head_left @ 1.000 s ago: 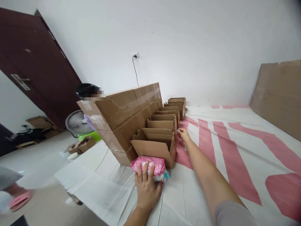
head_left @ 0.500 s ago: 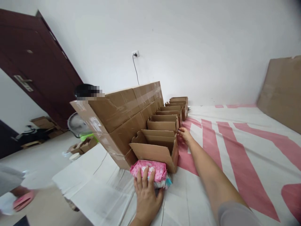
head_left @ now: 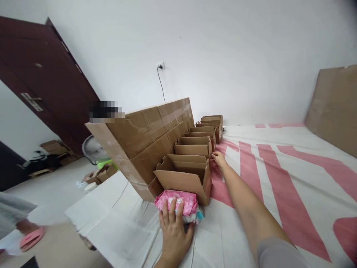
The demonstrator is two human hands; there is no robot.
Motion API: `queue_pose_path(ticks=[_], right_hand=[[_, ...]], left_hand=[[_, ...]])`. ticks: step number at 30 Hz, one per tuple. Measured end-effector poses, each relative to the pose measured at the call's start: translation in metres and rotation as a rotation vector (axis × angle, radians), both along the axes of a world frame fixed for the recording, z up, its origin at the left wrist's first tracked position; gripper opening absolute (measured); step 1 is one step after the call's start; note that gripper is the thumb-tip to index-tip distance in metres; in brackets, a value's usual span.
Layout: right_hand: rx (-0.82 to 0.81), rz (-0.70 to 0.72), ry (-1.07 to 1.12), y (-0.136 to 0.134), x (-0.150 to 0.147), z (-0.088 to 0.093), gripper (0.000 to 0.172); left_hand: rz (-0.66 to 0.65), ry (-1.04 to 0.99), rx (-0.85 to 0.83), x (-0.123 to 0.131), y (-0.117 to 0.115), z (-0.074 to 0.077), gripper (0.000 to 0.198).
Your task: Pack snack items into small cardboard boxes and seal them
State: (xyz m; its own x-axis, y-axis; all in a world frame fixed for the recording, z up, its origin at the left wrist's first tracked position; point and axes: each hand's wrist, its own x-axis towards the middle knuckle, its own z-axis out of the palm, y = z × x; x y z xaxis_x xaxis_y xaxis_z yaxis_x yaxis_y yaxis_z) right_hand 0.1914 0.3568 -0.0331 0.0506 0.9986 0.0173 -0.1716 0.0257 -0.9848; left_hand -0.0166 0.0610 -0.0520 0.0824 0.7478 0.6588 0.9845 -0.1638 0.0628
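Observation:
My left hand (head_left: pixel 174 230) lies with its fingers spread on a soft plastic pack (head_left: pixel 178 200), pink on top with white and blue below. The pack rests against the front of the nearest open cardboard box (head_left: pixel 178 180). Out at the right side of the boxes, my right hand (head_left: pixel 219 159) has its fingers pinched together, close to the gap between the nearest box and the second open box (head_left: pixel 193 149). A small dark spot shows at its fingertips; what it is I cannot make out. The inside of the nearest box is only partly visible.
Several more open boxes (head_left: pixel 203 130) run in a row toward the wall. Taped cartons (head_left: pixel 147 128) are stacked along their left. White cloth with pink marks (head_left: pixel 267 163) covers the surface. A fan (head_left: pixel 93 149) stands on the left; a person's head shows behind the cartons.
Both hands and the pack stay nearly where they were. The view has shifted slightly, so the door and floor items at left appear a little further right.

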Motion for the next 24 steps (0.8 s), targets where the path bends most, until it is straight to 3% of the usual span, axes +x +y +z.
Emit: queue_pose_path(ticks=[7, 13, 19, 24], right_hand=[[0.054, -0.143, -0.139, 0.000, 0.005, 0.000, 0.031], [0.094, -0.186, -0.223, -0.028, 0.019, 0.002, 0.032], [0.100, -0.164, -0.341, -0.090, 0.054, 0.018, 0.025], [0.126, -0.143, -0.400, -0.174, 0.099, 0.036, 0.012]], left_hand=[[-0.007, -0.005, 0.024, -0.001, 0.001, -0.002, 0.072], [0.002, 0.012, 0.018, -0.001, 0.002, -0.003, 0.067], [0.009, -0.004, -0.009, 0.003, 0.001, 0.002, 0.064], [0.014, -0.057, -0.053, 0.010, -0.001, 0.009, 0.063]])
